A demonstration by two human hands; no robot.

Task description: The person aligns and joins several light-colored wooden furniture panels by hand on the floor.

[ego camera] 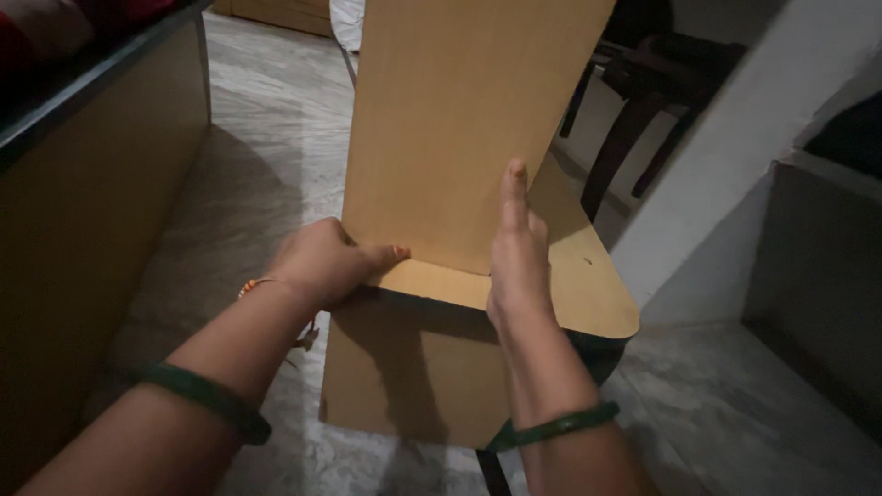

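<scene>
1. Nearest the camera are two forearms, each with a green bangle (pixel 562 424) at the wrist; the left one also wears a thin gold bracelet (pixel 260 285)
2. Left hand (pixel 323 263) is curled around the left front edge of the wooden chair (pixel 459 174), its thumb lying flat on the seat (pixel 588 285) close to the foot of the backrest
3. Right hand (pixel 516 253) is open and flat, fingers together and pointing upward, pressed against the front of the tall backrest, with the heel of the palm over the seat
4. That chair is made of light brown boards and stands on the pale marble floor (pixel 266 119) directly in front of the person; its seat has a rounded right corner and a dark edge, and a flat front panel runs from under the seat down to the floor
5. At the left stands a large brown cabinet side (pixel 83 211) with a dark top edge
6. At the right rises a white wall (pixel 735 156), and dark furniture legs (pixel 625 129) show behind the backrest
</scene>
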